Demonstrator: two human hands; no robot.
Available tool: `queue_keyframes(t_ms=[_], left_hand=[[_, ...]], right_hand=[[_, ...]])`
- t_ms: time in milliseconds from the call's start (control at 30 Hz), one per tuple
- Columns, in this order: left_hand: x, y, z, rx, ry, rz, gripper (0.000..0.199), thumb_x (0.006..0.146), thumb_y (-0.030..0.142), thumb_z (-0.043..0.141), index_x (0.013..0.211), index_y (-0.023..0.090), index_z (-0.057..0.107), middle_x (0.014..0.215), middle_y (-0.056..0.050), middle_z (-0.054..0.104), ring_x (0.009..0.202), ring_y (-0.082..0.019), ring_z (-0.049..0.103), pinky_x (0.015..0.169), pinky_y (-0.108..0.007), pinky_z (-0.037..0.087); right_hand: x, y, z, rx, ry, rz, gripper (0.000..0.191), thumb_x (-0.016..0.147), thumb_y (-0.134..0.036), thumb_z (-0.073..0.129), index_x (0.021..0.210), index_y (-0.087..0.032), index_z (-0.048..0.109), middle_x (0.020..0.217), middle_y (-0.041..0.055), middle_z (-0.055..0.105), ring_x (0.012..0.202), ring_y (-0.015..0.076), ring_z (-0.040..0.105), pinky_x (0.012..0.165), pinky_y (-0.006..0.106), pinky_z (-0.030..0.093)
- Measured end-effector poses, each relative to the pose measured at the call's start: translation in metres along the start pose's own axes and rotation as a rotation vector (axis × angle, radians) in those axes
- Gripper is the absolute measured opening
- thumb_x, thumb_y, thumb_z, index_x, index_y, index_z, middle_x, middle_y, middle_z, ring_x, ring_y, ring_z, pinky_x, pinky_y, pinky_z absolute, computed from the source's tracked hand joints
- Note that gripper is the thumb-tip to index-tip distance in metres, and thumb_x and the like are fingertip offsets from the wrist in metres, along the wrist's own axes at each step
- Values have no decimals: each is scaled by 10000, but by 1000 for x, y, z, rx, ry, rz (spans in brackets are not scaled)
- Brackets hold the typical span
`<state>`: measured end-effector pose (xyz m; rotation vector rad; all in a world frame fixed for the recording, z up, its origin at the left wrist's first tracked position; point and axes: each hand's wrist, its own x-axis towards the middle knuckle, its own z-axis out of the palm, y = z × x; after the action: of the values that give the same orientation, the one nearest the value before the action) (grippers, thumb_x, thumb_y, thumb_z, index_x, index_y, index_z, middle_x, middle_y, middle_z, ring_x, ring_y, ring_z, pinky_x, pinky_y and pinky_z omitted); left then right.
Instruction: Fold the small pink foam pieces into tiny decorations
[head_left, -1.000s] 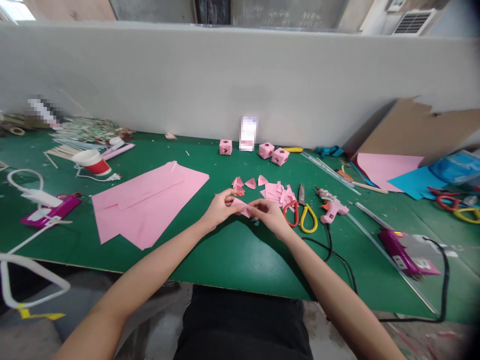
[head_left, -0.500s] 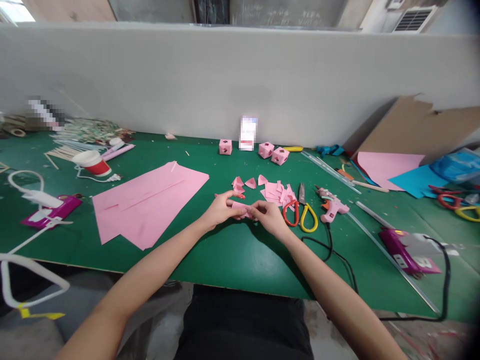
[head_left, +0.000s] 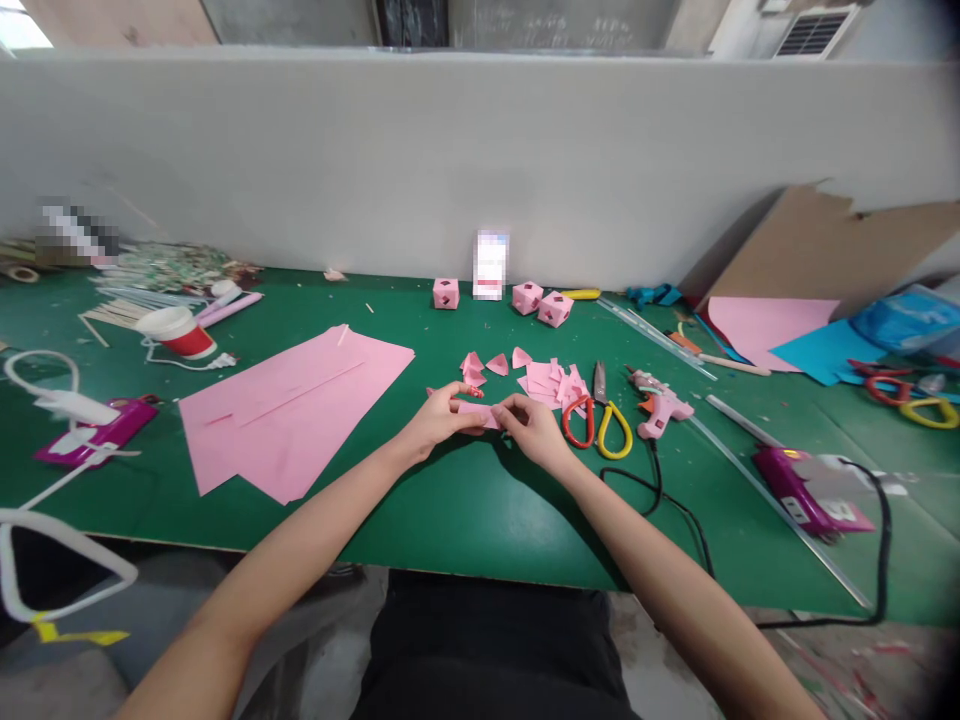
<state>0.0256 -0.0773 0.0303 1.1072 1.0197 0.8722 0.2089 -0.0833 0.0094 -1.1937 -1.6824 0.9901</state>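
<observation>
Between my two hands, above the green table, is a small strip of pink paper [head_left: 474,409]. My left hand [head_left: 441,417] grips its left end, thumb along the front. The right end is pinched in the fingertips of my right hand [head_left: 526,420]. Just beyond my hands lie several folded pink paper pieces [head_left: 496,364] and a heap of flat pink paper cuttings [head_left: 553,381]. Scissors [head_left: 600,410] with one red and one yellow handle rest to the right of my right hand. A pink glue gun [head_left: 661,405] lies past them, its black cable trailing forward.
Three pink paper cubes [head_left: 445,293] and an upright phone [head_left: 491,265] stand along the grey partition [head_left: 300,160]. Large pink sheets [head_left: 300,410] cover the left. Also there are a paper cup [head_left: 178,331] and a purple power strip [head_left: 127,430]; another power strip [head_left: 810,490] sits right.
Both hands keep hold of the pink paper strip, which looks slightly flatter now. The whole view has shifted a little; nothing on the table has visibly moved.
</observation>
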Motion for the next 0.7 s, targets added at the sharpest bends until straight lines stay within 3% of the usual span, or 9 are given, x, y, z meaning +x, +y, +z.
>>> queue_keyframes(t_ms=[167, 367, 700], left_hand=[[1, 1, -2, 6, 7, 8, 605, 657, 272, 873, 1134, 137, 526, 803, -62, 746, 729, -175, 724, 768, -326, 573], [1, -1, -1, 29, 5, 28, 651, 642, 266, 880, 1169, 145, 518, 774, -47, 746, 714, -170, 720, 777, -328, 563], [4, -3, -8, -21, -17, 119, 550, 733, 323, 816, 1174, 150, 537, 863, -58, 737, 772, -160, 701, 747, -288, 548]], right_hand=[[1, 2, 1, 7, 21, 25, 310, 859, -478, 569, 756, -190, 622, 679, 12, 634, 613, 154, 567, 584, 272, 455], [1, -1, -2, 35, -40, 19, 282, 818, -456, 627, 767, -179, 638, 711, 25, 677, 629, 151, 585, 576, 263, 440], [4, -4, -7, 201, -78, 33, 291, 744, -455, 738, 803, -178, 674, 753, 28, 695, 678, 161, 628, 654, 296, 492]])
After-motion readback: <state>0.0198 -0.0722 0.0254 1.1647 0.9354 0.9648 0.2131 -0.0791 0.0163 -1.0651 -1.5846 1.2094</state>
